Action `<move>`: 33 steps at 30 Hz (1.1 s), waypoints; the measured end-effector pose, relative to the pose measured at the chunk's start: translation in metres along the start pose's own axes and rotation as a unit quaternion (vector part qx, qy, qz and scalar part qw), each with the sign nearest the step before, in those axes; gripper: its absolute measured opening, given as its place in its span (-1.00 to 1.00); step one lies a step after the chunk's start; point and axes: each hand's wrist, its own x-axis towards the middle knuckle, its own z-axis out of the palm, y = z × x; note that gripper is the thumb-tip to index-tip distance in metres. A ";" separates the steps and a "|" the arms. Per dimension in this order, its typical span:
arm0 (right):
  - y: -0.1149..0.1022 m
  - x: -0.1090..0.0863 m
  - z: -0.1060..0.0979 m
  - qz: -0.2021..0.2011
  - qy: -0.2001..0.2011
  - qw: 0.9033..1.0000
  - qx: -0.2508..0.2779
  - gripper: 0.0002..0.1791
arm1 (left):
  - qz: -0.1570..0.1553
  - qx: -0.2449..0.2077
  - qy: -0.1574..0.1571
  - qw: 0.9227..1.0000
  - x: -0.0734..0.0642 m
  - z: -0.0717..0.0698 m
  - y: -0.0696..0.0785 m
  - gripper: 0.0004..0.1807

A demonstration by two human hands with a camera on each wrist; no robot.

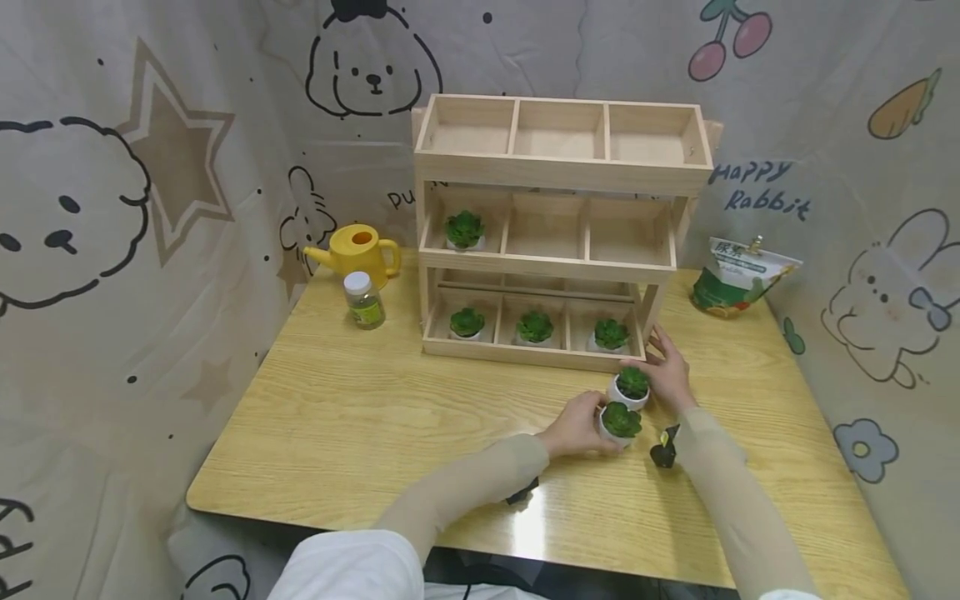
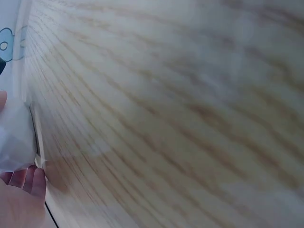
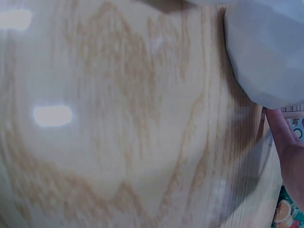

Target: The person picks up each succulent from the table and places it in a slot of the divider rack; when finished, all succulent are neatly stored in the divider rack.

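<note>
Near the rack's lower right corner, two small green succulents in white faceted pots stand close together, one in front of the other. My left hand (image 1: 579, 427) grips the nearer potted succulent (image 1: 621, 421), fingers behind and thumb in front. The farther potted succulent (image 1: 632, 387) is held by my right hand (image 1: 669, 375), with a finger reaching round its back. In the left wrist view a white pot (image 2: 16, 137) shows above the left fingertips (image 2: 38, 183). In the right wrist view a finger touches the base of a white pot (image 3: 268, 52).
A three-tier wooden rack (image 1: 536, 360) stands behind the hands, potted succulents in its lower two tiers. A yellow watering can (image 1: 352, 252) and a lidded jar (image 1: 364, 302) stand left. On the right sits a green-and-white bag (image 1: 738, 279) with a clip.
</note>
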 end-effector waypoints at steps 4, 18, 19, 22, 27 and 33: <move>0.000 -0.001 0.001 0.000 0.000 1.000 -0.004 0.12 | 0.000 0.005 0.003 1.000 0.000 0.000 0.000 -0.31; -0.001 -0.001 0.000 -0.006 -0.001 1.000 -0.010 0.12 | -0.003 -0.005 0.003 1.000 -0.001 -0.001 0.000 -0.32; 0.000 0.000 0.000 -0.006 -0.002 1.000 -0.008 0.12 | -0.004 -0.006 0.001 1.000 -0.001 -0.001 0.000 -0.32; 0.000 0.000 0.000 -0.004 -0.002 1.000 -0.009 0.13 | -0.007 -0.018 0.002 1.000 -0.003 -0.003 0.000 -0.31; 0.000 0.000 0.000 0.002 -0.001 1.000 -0.013 0.13 | -0.010 -0.036 0.008 0.999 -0.007 -0.007 -0.009 -0.30; 0.001 0.001 0.000 -0.002 0.004 1.000 -0.011 0.12 | -0.002 -0.053 0.038 0.998 -0.013 -0.018 -0.020 -0.31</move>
